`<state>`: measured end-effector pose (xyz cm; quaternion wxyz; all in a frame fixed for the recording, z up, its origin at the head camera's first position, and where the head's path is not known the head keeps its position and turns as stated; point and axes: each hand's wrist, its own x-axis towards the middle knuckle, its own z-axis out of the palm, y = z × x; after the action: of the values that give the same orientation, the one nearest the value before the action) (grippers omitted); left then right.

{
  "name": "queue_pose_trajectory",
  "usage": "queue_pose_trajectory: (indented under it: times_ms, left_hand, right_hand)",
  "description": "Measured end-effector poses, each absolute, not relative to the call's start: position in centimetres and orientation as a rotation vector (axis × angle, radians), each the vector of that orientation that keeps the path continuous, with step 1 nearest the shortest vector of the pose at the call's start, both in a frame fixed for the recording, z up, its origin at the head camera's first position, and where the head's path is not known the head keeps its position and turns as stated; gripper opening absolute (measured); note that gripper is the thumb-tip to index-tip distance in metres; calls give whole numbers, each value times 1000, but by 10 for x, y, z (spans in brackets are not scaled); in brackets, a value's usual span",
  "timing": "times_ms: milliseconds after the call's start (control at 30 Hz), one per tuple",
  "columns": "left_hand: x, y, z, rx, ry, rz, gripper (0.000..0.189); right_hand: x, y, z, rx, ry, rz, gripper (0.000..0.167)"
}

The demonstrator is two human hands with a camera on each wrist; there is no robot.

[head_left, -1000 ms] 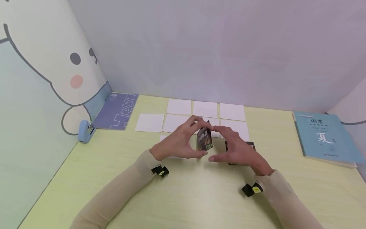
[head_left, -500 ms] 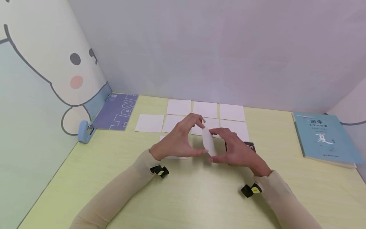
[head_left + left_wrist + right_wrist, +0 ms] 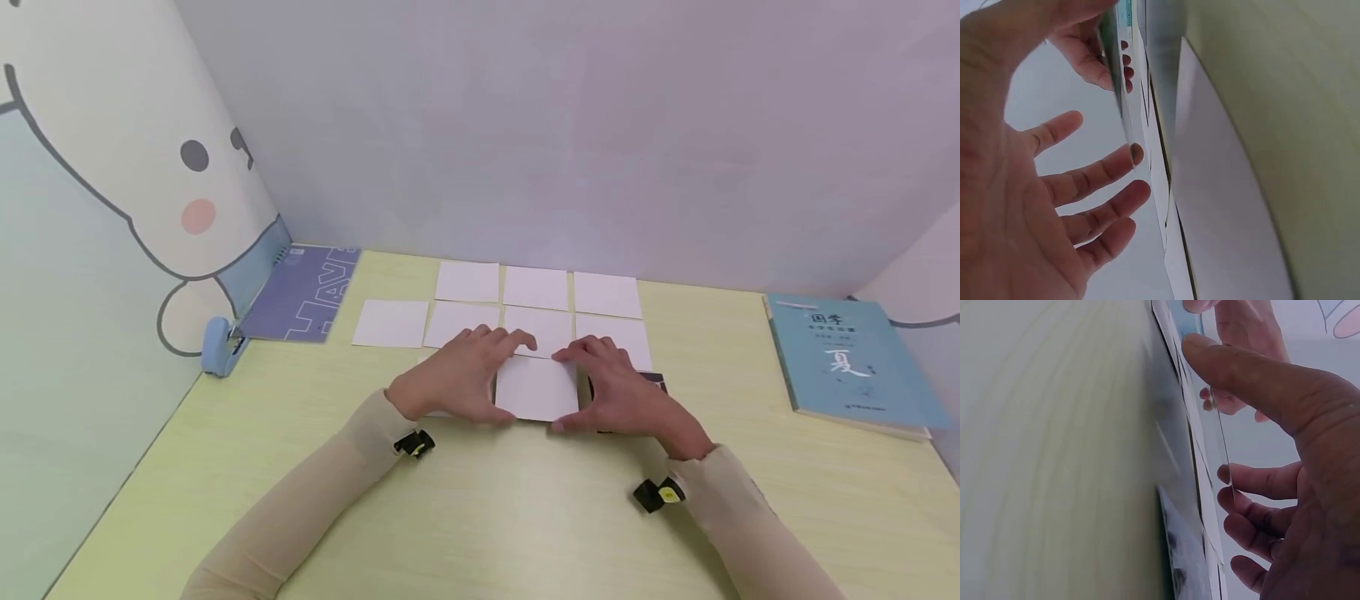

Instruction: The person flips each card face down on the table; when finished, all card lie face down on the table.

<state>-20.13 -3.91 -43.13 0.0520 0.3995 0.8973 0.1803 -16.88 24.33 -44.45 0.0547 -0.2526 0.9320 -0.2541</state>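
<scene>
Between the two hands is a card (image 3: 537,389), white face up and raised just off the table. My left hand (image 3: 462,379) pinches its left side, thumb at the near corner and a finger at the far one. At the right side, my right hand (image 3: 618,390) grips it the same way. The left wrist view shows the card (image 3: 1113,69) edge-on, spanning from thumb to fingertip. Under the left hand lies a white card (image 3: 1216,169), mostly hidden in the head view. A dark printed card (image 3: 1182,550) lies beneath the right hand.
Behind the hands, several white cards (image 3: 536,288) lie in rows on the pale table (image 3: 525,517). At the left are a purple spiral notebook (image 3: 307,292) and a blue stapler (image 3: 219,346). A blue book (image 3: 851,358) lies at the right.
The card stood on edge with its dark printed face showing, then turned over between the fingers. Now it is nearly level, white side up, and the right hand has come to its right edge.
</scene>
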Motion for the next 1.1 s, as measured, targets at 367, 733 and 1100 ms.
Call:
queue_pose_trajectory:
  times_ms: [367,733,1100]
  left_hand:
    - [-201,-36,-439,1212,2783,437,98]
    - [-203,-30,-436,1242,2797,442,104]
    - [-203,-1,-432,1311,2738,511,106]
  right_hand:
    - [-169,241,-447,-749,2815,-734,88]
    - [-167,259,-433,-692,2839,-691,98]
    - [-156,300,-433,-655,2898,-631,93]
